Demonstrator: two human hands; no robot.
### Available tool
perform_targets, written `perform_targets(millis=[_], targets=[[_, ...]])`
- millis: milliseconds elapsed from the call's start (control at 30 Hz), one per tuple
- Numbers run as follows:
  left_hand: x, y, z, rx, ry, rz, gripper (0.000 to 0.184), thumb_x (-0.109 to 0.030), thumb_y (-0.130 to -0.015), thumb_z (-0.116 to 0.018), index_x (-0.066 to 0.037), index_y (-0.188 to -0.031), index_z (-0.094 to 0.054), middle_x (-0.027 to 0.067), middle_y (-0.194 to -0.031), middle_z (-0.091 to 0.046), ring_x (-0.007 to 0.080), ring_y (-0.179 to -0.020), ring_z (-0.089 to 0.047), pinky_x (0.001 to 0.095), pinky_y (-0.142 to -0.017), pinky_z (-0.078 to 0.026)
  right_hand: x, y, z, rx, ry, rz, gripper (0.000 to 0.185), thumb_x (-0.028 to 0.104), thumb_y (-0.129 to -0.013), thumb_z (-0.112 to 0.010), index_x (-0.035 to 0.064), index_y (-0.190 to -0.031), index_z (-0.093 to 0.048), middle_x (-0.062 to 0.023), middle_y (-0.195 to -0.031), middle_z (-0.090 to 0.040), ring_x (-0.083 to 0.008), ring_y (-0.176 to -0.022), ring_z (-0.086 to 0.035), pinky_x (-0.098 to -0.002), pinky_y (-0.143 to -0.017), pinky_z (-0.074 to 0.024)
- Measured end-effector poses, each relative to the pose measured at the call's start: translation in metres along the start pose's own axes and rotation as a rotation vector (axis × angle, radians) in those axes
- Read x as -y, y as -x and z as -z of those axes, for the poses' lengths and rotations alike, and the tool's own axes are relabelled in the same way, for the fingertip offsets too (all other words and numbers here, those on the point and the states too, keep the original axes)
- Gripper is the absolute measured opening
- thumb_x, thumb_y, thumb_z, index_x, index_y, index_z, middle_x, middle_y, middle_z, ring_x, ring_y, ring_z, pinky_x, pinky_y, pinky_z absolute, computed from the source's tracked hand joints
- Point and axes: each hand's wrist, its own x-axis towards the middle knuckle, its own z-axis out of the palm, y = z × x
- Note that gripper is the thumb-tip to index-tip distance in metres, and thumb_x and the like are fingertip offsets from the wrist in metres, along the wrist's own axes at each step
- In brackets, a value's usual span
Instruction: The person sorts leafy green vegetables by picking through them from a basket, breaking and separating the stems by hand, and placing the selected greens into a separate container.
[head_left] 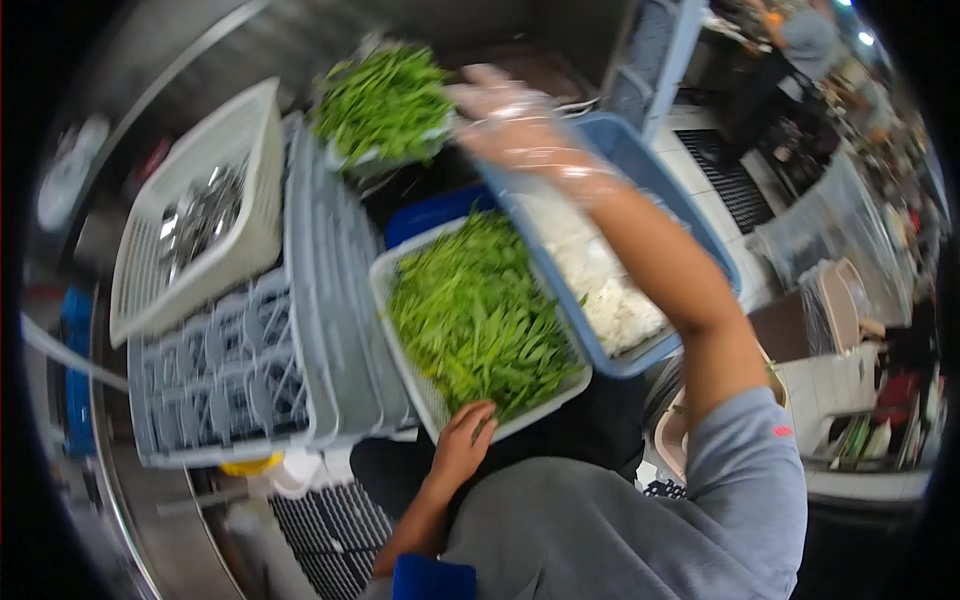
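Note:
A white basket (583, 381) of leafy greens (480, 310) stands in front of me, tilted in view. My left hand (464, 440), bare, is at its near edge with fingers curled, and a bit of green shows between thumb and fingers. My right hand (510, 118) wears a clear plastic glove and is blurred. Its fingers are stretched out beside a heap of similar greens (383, 105) in a pale container (370, 165) farther back. Below my right forearm, a blue tub (715, 250) holds white, plastic-like material (600, 290), whose kind I cannot tell.
On the left, a white basket of cutlery (200, 225) rests on grey dish racks (335, 290). A blue post (660, 75) rises behind the tub. Bins (825, 310) stand on the right. Another person (800, 45) is at the far upper right. A dark floor mat (335, 530) lies below.

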Motion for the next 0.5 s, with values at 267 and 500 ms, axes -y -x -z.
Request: perform_targets(millis=[267, 500], targets=[[0.012, 0.015, -0.007, -0.117, 0.014, -0.049, 0.023, -0.01, -0.085, -0.06, 0.0, -0.106, -0.059, 0.0136, -0.107, -0.061, 0.0291, -0.095, -0.06, 0.0339, -0.083, -0.047, -0.022, 0.224, 0.043, 0.218, -0.297, -0.326, 0.039, 0.036, -0.089, -0.056, 0.0113, -0.119, -0.058, -0.0184, -0.135, -0.044, -0.0336, -0.127, -0.041, -0.0407, -0.104, -0.0342], [0.02, -0.042, 0.026, -0.332, -0.185, -0.019, 0.021, -0.008, -0.087, -0.056, 0.0, -0.106, -0.058, 0.0177, -0.102, -0.06, 0.0352, -0.091, -0.059, 0.0389, -0.078, -0.047, 0.036, 0.304, 0.036, -0.073, -0.307, -0.573, 0.029, 0.012, -0.083, -0.06, 0.0083, -0.112, -0.06, -0.0158, -0.123, -0.053, -0.0323, -0.114, -0.052, -0.039, -0.096, -0.0416]])
